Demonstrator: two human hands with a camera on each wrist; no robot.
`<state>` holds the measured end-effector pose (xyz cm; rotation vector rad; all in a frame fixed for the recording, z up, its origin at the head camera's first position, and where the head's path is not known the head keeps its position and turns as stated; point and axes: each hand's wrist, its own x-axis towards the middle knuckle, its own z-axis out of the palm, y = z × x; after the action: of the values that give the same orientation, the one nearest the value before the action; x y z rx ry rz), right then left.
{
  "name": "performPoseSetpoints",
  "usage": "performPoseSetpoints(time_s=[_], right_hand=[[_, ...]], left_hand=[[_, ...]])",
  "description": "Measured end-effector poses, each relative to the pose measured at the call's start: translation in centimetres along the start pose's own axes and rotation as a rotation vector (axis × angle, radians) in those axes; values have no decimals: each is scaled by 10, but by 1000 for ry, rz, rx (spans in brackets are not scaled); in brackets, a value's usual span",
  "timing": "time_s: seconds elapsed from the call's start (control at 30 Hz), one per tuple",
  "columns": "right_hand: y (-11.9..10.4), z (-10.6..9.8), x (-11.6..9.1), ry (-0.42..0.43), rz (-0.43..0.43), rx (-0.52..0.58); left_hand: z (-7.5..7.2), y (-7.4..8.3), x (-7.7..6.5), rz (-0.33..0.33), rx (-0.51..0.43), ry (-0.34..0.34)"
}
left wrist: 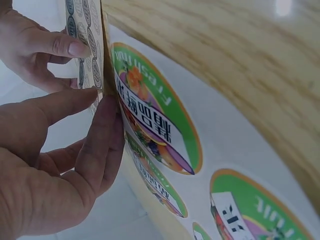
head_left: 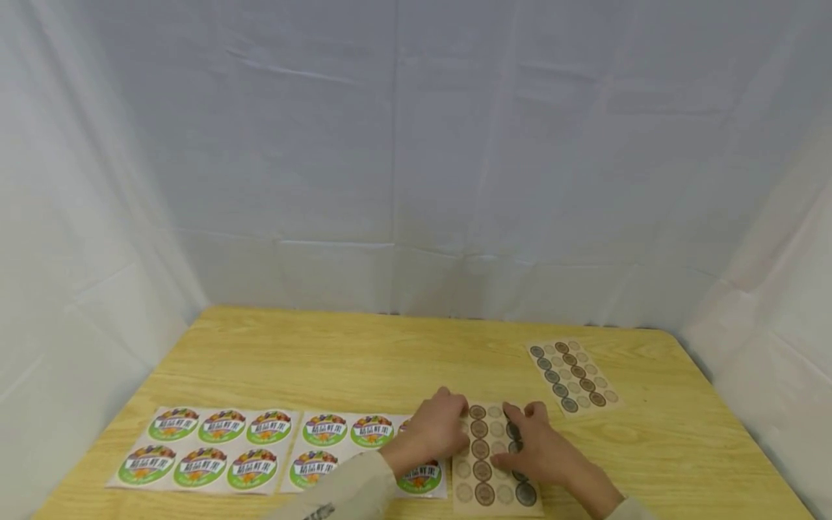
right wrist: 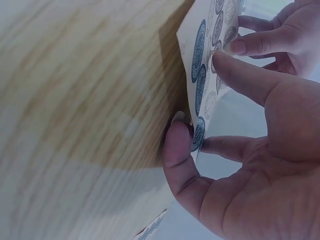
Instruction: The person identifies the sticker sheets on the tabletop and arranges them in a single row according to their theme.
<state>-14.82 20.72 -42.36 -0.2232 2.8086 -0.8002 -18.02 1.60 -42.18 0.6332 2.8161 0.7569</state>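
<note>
In the head view, a beige sheet of round stickers (head_left: 482,498) lies between my two hands, printed with brown, pale and dark grey circles in columns. My left hand (head_left: 437,427) is at its left edge, thumb over the sheet and fingers bent along the side; in the left wrist view, thumb and fingertips meet at that edge. From the right, my right hand (head_left: 542,446) grips the other edge, its thumb on top. In the right wrist view, a curled finger (right wrist: 178,150) reaches that edge, which stands slightly off the table.
Two white sheets of colourful fruit stickers (head_left: 199,468) (head_left: 325,431) lie side by side at the left; my left forearm crosses the nearer one. Another beige sticker sheet (head_left: 575,375) lies tilted at the back right. White curtains (head_left: 390,144) enclose the wooden table (head_left: 312,354).
</note>
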Motion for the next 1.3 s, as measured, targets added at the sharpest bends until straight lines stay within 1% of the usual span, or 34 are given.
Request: performPoseSetpoints(time_s=[0.13, 0.27, 0.47, 0.57, 0.63, 0.7, 0.83, 0.93, 1.13, 1.23, 1.3], right_hand=[[0, 0, 0, -7, -1, -17], [-1, -1, 0, -11, -15, -44], [0, 0, -1, -6, -25, -32], [0, 0, -1, 11, -29, -71], [0, 0, -1, 24, -25, -109], [1, 0, -1, 35, -20, -142], [2, 2, -2, 47, -15, -168], [3, 3, -2, 55, -24, -181], [5, 1, -3, 54, -57, -220], [7, -2, -4, 39, -74, -219], [9, -3, -4, 33, -87, -207]], left_hand=[[0, 2, -1, 3, 46, 15], [0, 4, -2, -1, 67, 20], [0, 5, -3, -9, 56, 0], [0, 7, -4, -9, 56, -9], [0, 9, -5, -1, 85, -4], [0, 10, -5, 9, 135, 2], [1, 13, -6, 34, 249, 32], [2, 13, -6, 50, 304, 59], [3, 10, -6, 86, 375, 75], [2, 9, -5, 101, 377, 57], [1, 8, -4, 105, 361, 43]])
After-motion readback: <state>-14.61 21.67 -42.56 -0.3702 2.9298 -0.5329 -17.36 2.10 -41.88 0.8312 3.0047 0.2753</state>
